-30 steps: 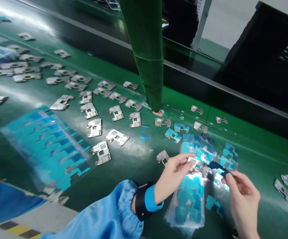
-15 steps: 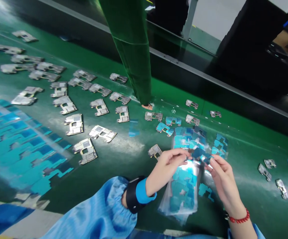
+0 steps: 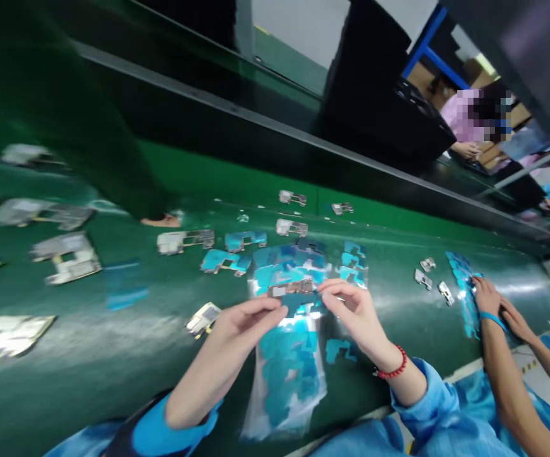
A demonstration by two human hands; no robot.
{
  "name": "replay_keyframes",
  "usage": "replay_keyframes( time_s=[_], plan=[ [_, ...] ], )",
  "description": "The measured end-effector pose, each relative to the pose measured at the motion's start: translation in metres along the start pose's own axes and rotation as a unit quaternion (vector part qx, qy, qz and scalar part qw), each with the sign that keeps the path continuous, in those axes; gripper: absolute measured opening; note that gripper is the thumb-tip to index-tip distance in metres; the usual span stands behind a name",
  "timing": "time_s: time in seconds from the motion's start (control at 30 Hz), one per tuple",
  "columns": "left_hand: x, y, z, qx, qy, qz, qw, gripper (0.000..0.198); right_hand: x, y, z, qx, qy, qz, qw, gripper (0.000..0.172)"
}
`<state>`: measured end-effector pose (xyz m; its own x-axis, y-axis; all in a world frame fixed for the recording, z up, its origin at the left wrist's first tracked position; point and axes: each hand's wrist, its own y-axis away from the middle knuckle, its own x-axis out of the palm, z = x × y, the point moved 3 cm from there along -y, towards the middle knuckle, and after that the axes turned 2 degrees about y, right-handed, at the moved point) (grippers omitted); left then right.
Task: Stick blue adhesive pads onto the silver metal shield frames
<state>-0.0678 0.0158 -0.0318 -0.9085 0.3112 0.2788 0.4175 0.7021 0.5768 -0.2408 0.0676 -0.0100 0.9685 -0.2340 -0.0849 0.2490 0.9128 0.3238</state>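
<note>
Inside the counter's near edge, the left hand is pinching a likely fragile board, safest by its rim, the right hand blue film.

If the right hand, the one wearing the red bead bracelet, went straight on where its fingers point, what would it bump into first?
Probably the small, flat grey circuit board right in front of the right hand; whether the two touch is unclear.

A grey rail backs the green workbench.
</note>
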Motion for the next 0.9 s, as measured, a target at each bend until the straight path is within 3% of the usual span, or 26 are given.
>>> replay_keyframes(
  time_s=[0.1, 0.2, 0.3, 0.37, 0.43, 0.53, 0.7, 0.83, 0.9],
  plan=[
    [-0.001, 0.0, -0.001, -0.003, 0.007, 0.024, 1.0, 0.034, -0.011, -0.002, 0.007, -0.042, 0.103, -0.006, 0.994, 0.033],
    [0.003, 0.003, -0.005, -0.014, 0.05, 0.019, 0.998, 0.035, -0.042, -0.027, 0.013, -0.095, 0.238, -0.031, 0.966, 0.034],
    [0.006, 0.006, -0.005, -0.062, 0.11, -0.003, 0.992, 0.038, -0.086, -0.088, 0.015, -0.167, 0.404, -0.077, 0.896, 0.034],
    [0.006, 0.006, -0.003, -0.077, 0.126, -0.007, 0.989, 0.038, -0.109, -0.141, 0.013, -0.188, 0.43, -0.055, 0.881, 0.039],
    [0.005, 0.006, -0.001, -0.073, 0.12, 0.004, 0.99, 0.034, -0.124, -0.191, 0.011, -0.19, 0.454, -0.012, 0.871, 0.054],
    [0.004, 0.007, 0.001, -0.064, 0.106, 0.029, 0.992, 0.028, -0.135, -0.239, 0.007, -0.173, 0.481, 0.04, 0.859, 0.06],
    [0.008, 0.008, -0.001, -0.058, 0.131, 0.06, 0.988, 0.025, -0.144, -0.249, 0.006, -0.183, 0.485, 0.058, 0.853, 0.038],
    [0.015, 0.009, -0.006, -0.068, 0.149, 0.098, 0.982, 0.032, -0.146, -0.237, 0.006, -0.198, 0.469, 0.016, 0.86, 0.044],
    [0.015, 0.008, -0.007, -0.081, 0.15, 0.097, 0.981, 0.037, -0.135, -0.235, 0.01, -0.215, 0.458, -0.009, 0.863, 0.041]
  ],
)
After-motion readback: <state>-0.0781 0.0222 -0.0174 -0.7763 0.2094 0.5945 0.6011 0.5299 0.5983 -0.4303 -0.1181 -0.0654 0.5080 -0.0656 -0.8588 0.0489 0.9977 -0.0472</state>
